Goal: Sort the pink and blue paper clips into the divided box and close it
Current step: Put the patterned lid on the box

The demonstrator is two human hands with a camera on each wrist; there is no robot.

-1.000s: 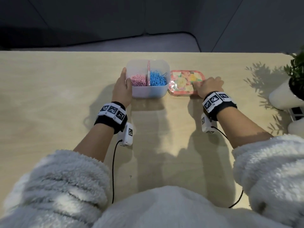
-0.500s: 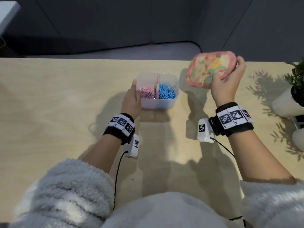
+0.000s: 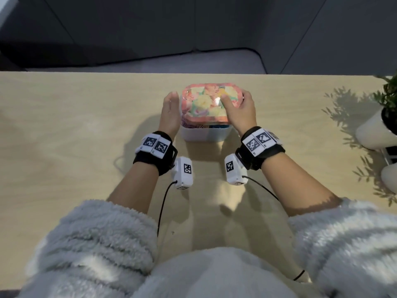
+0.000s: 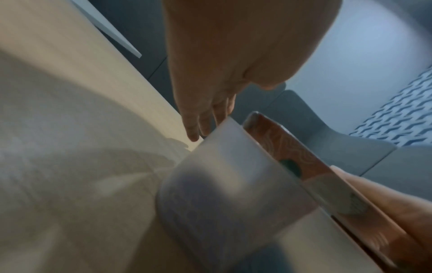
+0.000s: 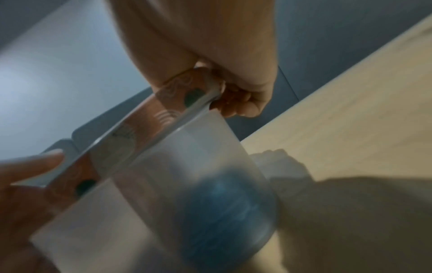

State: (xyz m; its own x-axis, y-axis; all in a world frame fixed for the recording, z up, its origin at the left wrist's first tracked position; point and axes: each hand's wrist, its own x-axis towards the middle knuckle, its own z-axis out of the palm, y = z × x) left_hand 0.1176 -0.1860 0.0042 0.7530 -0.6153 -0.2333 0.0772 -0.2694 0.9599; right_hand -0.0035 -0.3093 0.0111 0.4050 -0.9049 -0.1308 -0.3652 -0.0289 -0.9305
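A translucent white divided box (image 3: 204, 134) stands on the wooden table. The floral pink lid (image 3: 206, 104) lies over it, slightly tilted, with a gap showing at the near edge. Pink clips (image 3: 189, 125) and blue clips (image 3: 217, 125) show through that gap. My right hand (image 3: 240, 112) grips the lid's right end, thumb on top and fingers curled under the rim (image 5: 233, 99). My left hand (image 3: 170, 110) is flat with straight fingers along the box's left wall (image 4: 233, 184). In the right wrist view, blue clips (image 5: 224, 199) show blurred through the box wall.
A white pot with a green plant (image 3: 373, 130) stands at the right edge of the table, with another white object (image 3: 390, 177) in front of it. The table's far edge (image 3: 129, 72) runs behind the box.
My right hand has brought the lid down from the air at the right onto the box. My left hand has straightened alongside the box.
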